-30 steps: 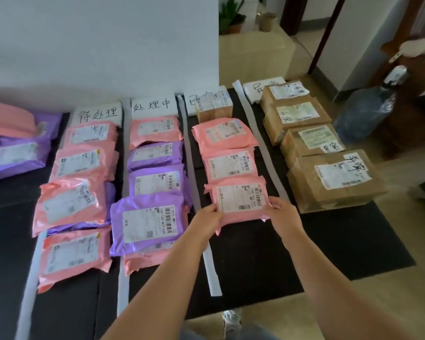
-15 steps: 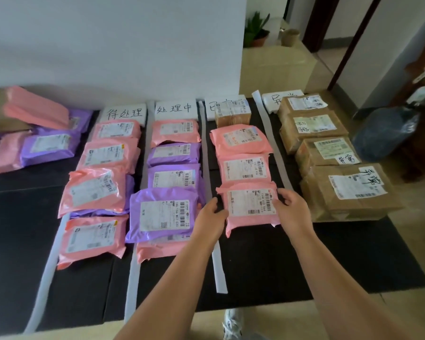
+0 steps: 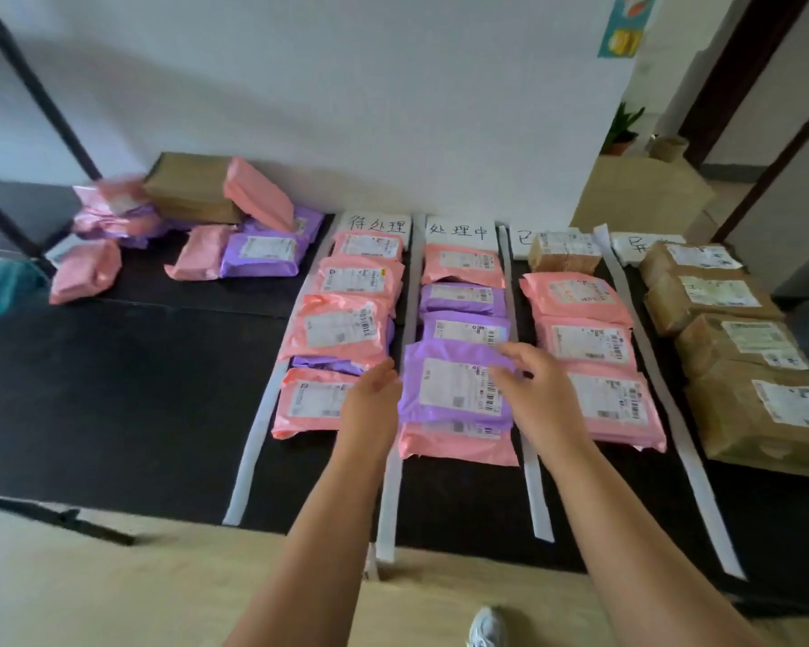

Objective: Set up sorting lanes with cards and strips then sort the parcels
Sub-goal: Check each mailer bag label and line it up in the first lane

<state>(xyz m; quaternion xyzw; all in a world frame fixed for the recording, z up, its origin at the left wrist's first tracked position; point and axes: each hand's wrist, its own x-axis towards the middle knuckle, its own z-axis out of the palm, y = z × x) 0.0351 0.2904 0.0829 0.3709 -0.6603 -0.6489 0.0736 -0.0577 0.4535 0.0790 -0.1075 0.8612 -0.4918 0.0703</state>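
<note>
Purple parcel point(image 3: 454, 389) lay in the second lane atop a pink parcel point(image 3: 458, 448).
Left hand point(image 3: 372, 406) and right hand point(image 3: 540, 396) were open, fingers relaxed, at its side edges.

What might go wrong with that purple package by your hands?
The purple parcel lies stacked on a pink parcel, so shifting it may drag the pink one crooked. The left hand and right hand are close to the white strips, which could get nudged, blurring the lanes.
</note>
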